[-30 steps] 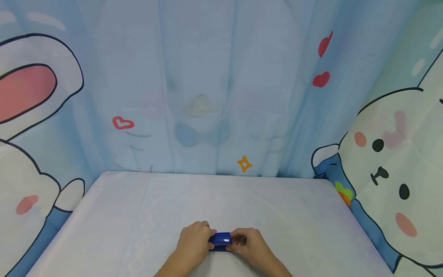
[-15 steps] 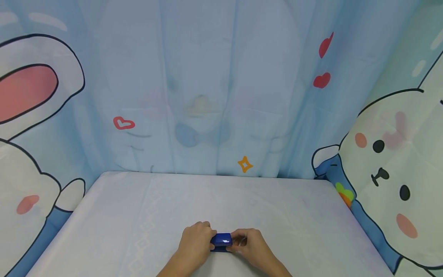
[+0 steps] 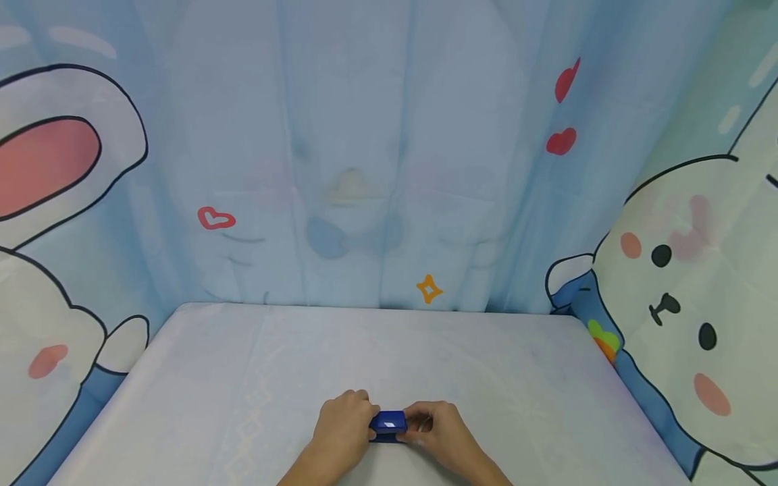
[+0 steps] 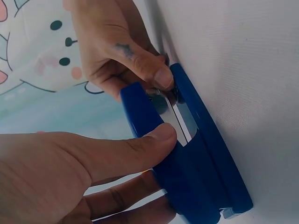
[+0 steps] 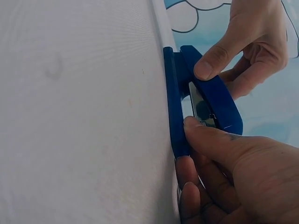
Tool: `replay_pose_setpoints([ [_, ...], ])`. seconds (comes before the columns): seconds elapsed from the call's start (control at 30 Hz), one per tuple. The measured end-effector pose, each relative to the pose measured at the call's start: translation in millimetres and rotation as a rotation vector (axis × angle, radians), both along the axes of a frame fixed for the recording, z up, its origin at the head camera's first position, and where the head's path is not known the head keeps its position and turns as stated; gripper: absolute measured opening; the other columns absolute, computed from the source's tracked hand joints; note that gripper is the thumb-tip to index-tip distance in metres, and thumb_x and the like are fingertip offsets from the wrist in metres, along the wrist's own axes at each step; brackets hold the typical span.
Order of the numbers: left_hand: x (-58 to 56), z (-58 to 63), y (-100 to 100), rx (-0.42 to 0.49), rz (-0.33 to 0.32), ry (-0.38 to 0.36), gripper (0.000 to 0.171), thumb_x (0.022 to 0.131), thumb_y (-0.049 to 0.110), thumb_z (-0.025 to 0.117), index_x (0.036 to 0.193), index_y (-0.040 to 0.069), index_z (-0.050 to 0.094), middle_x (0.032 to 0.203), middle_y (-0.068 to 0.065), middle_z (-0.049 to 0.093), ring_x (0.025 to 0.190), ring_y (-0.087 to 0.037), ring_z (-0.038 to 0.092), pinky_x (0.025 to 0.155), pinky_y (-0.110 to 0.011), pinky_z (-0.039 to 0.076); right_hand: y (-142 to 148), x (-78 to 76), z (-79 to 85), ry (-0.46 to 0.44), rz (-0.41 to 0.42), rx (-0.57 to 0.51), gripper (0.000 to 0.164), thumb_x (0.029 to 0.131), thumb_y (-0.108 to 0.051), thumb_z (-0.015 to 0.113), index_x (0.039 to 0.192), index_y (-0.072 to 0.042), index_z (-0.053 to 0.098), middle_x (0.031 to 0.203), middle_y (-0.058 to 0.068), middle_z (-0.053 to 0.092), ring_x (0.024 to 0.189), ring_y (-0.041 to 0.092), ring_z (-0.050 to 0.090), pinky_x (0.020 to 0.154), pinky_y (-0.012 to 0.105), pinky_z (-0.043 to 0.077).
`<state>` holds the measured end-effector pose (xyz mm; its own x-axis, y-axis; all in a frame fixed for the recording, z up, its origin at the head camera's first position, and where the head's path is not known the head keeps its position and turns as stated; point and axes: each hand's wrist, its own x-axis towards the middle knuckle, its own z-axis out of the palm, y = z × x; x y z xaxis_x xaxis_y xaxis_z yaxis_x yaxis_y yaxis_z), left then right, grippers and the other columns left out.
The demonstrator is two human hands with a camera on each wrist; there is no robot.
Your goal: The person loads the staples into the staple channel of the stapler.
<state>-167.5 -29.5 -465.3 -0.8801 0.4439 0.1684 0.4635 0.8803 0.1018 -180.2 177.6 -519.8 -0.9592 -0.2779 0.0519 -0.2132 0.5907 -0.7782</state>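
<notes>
A blue stapler (image 3: 387, 422) stands on the white-covered table between the two hands. Its upper arm is raised apart from the base, and silver metal shows in the gap in the left wrist view. My left hand (image 3: 344, 430) grips the upper arm toward the hinge end, thumb on one side and fingers on the other. At the front end, my right hand (image 5: 261, 172) pinches the base, its thumb on the inner face below the metal channel. Whether anything small sits between the right fingers is hidden.
The white cloth-covered table (image 3: 389, 351) spreads around the hands. A blue curtain (image 3: 352, 135) printed with hearts and cartoon rabbits hangs along the back and sides, meeting the table's far edge.
</notes>
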Motion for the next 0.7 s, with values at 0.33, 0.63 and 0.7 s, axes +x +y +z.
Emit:
replay_pose_setpoints([
  [0.33,-0.7,-5.2,-8,0.077,0.016,-0.027,0.031,0.077,0.028,0.094,0.107,0.021,0.086,0.091,0.005,0.077,0.082,-0.012,0.071,0.066,-0.032,0.057,1,0.6,0.4,-0.032,0.013,-0.027,0.021,0.082,-0.012,0.09,0.1,-0.009,0.081,0.08,-0.006,0.073,0.069,0.001,0.059,0.062,0.02,0.05],
  [0.63,11.4,-4.4,-18,0.175,-0.046,-0.06,0.04,0.089,0.03,0.086,0.125,0.017,0.077,0.122,-0.002,0.076,0.109,-0.021,0.072,0.086,-0.039,0.063,2,2.0,2.0,0.016,0.062,0.001,0.024,0.084,-0.016,0.09,0.104,-0.011,0.077,0.084,-0.008,0.072,0.073,-0.002,0.058,0.065,0.02,0.052],
  [0.7,14.8,-4.6,-24,0.215,-0.076,-0.079,0.045,0.092,0.032,0.083,0.133,0.017,0.073,0.135,-0.004,0.071,0.12,-0.025,0.068,0.092,-0.043,0.062,2,3.8,3.8,0.031,0.069,0.032,0.029,0.084,-0.02,0.09,0.108,-0.011,0.076,0.086,-0.008,0.071,0.075,-0.001,0.058,0.067,0.02,0.053],
])
